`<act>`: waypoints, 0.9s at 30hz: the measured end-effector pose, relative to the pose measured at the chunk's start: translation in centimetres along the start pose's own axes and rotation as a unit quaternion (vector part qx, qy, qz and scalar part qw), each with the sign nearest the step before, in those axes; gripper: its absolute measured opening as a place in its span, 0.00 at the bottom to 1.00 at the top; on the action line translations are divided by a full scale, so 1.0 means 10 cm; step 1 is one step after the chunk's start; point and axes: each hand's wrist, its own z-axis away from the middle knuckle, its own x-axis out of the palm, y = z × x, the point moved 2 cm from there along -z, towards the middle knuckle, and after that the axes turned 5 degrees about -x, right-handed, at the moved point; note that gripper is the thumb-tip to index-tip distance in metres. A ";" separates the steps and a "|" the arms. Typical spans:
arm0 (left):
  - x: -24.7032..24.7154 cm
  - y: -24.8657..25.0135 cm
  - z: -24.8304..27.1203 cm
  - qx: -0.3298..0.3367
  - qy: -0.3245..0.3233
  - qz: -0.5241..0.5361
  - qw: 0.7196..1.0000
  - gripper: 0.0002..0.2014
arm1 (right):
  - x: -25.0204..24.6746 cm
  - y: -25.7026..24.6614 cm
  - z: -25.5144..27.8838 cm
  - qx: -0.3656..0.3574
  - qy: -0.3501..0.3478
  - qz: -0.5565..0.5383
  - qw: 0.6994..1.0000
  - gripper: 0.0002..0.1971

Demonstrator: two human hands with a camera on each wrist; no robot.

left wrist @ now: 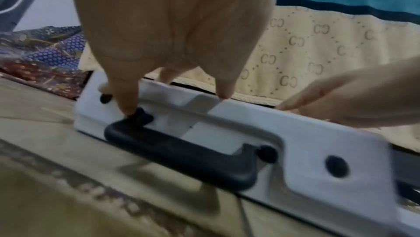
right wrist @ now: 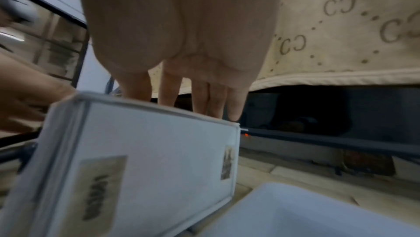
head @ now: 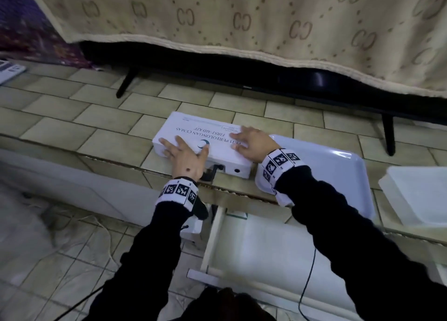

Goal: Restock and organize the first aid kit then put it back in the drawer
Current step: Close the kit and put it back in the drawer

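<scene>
At 6 o'clock the drawer (head: 261, 248) gapes open. Farther on, your left hand (head: 186, 156) and right hand (head: 254, 144) press flat, fingers straight, on the shut first aid kit (head: 193, 132) (black handle (left wrist: 181, 153) facing you) atop the tiled counter (head: 72, 117).

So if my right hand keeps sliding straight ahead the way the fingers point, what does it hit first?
Probably nothing on the first aid kit lid: the right hand passes its far edge, then likely meets the dark bar under the patterned cloth; depth is unclear.
</scene>
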 end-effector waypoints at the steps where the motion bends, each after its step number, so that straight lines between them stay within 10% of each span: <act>1: -0.05 -0.02 -0.07 0.004 -0.020 -0.003 1.000 0.44 | 0.01 -0.04 0.01 0.001 0.006 0.023 1.000 0.25; 13: -0.68 -0.01 -0.72 0.073 -0.129 -0.135 0.980 0.35 | 0.27 -0.81 0.24 -0.016 0.055 0.117 0.992 0.20; 17: -0.71 0.10 -0.41 0.150 -0.058 -0.248 0.955 0.33 | -0.07 -0.55 -0.01 -0.055 0.021 0.075 0.995 0.20; 21: -0.36 0.15 0.27 0.237 -0.153 -0.255 0.925 0.34 | -0.23 -0.37 -0.36 -0.085 -0.033 0.204 0.975 0.34; 27: -0.35 -0.16 0.25 0.299 -0.133 -0.268 0.906 0.33 | -0.04 -0.26 -0.56 -0.125 -0.046 0.205 0.970 0.31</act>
